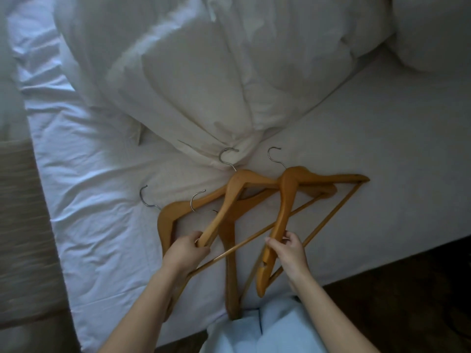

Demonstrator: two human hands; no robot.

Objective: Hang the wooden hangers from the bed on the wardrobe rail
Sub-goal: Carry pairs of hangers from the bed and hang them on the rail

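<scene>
Several wooden hangers with metal hooks lie overlapping on the white bed sheet (382, 154) near its front corner. My left hand (187, 250) is closed round the lower arm of one hanger (230, 197) whose hook points at the duvet. My right hand (288, 250) grips the near arm of the rightmost hanger (286, 197), thumb and fingers pinching the wood. Two more hangers (165, 220) lie underneath, partly hidden by my forearm and the upper ones. No wardrobe rail is in view.
A bunched white duvet (193, 85) fills the bed behind the hangers, a pillow (433, 29) sits at the top right. Dark floor (407, 296) runs along the bed's right edge, and a wooden surface (17, 212) lies at the left. My light blue clothing (267, 329) shows at the bottom.
</scene>
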